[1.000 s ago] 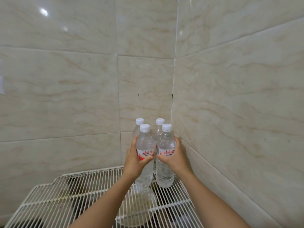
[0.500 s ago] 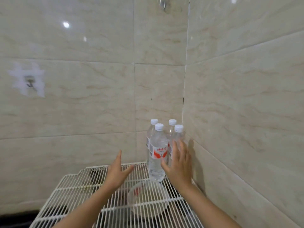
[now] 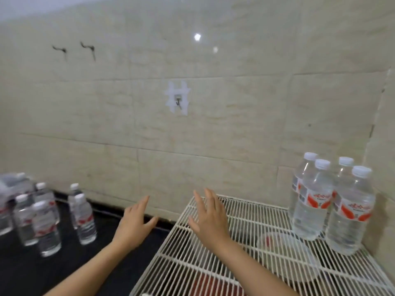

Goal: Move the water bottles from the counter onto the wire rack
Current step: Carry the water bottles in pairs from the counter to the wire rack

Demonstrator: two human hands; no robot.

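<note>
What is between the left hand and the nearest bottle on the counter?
Only bare black counter separates the left hand and that bottle, in the head view.

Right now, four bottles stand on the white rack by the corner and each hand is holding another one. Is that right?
Not quite. The head view shows the left hand and the right hand both open and holding nothing. The four bottles do stand on the white rack by the corner.

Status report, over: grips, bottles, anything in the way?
Left grip open, right grip open, both empty. Four rack bottles upright at the wire rack corner. Counter bottles waiting, left. No obstruction seen between.
</note>
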